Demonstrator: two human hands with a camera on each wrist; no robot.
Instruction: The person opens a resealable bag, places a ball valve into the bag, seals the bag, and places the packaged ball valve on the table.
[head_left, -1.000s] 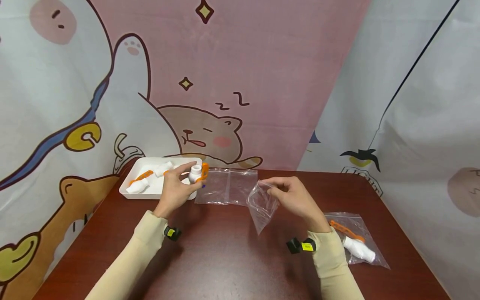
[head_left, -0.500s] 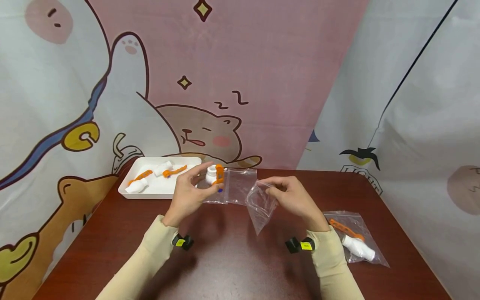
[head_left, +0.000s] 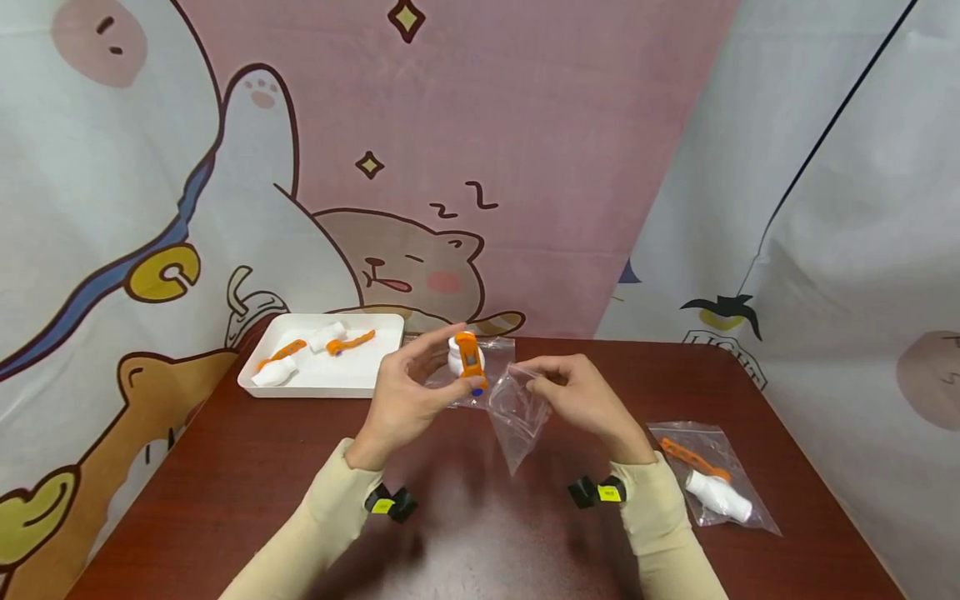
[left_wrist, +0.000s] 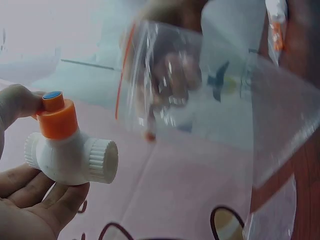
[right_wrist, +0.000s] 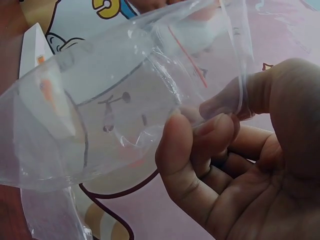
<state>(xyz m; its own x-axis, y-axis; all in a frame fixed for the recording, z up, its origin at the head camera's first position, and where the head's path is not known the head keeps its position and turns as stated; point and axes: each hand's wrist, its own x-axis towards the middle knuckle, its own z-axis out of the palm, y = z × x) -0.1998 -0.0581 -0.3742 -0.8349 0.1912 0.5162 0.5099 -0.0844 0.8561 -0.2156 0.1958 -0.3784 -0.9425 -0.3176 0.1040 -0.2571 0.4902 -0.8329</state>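
My left hand (head_left: 405, 396) holds a white plastic ball valve (left_wrist: 70, 160) between thumb and fingers, above the table. The valve has ribbed round ends and an orange handle (head_left: 470, 358) with a blue cap. My right hand (head_left: 588, 404) pinches a clear zip bag (head_left: 516, 421) near its top; the bag hangs down to a corner. The valve is just left of the bag's mouth. In the right wrist view, thumb and fingertips grip the bag's plastic (right_wrist: 120, 100), and the left hand shows blurred behind it.
A white tray (head_left: 315, 393) at the back left bears more white and orange valves. Flat clear bags (head_left: 495, 350) lie at the table's back, partly behind my left hand. At the right lies a zip bag (head_left: 711, 442) with a white and orange valve inside.
My left hand has carried the valve rightward from beside the tray to close by the bag. My right hand stays almost in place, still pinching the bag.
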